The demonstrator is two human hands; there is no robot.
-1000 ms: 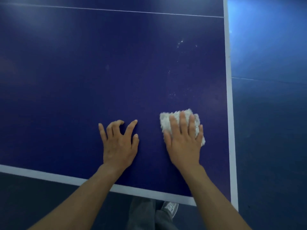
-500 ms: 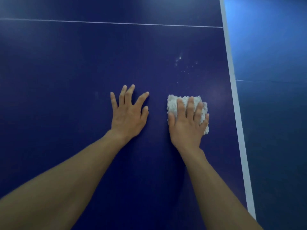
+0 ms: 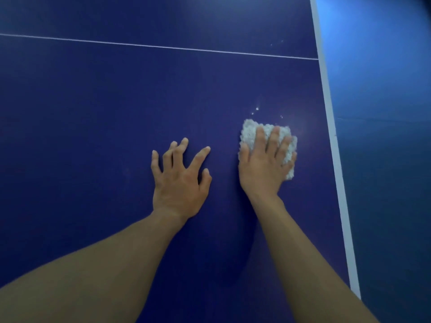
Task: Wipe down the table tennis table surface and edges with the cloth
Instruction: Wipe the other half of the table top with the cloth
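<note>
The right hand (image 3: 263, 169) pressed flat, fingers straight, on the white cloth (image 3: 250, 134), which lay on the table (image 3: 93, 101) with the white edge line (image 3: 335, 159) at its 3 o'clock. The left hand (image 3: 179, 183) rested spread and released at the cloth's 9 o'clock.

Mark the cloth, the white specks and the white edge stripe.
cloth (image 3: 250, 135): head view, bare far-left corner.
white specks (image 3: 257, 108): head view, brightest speck.
white edge stripe (image 3: 338, 183): head view, middle of its width.
</note>
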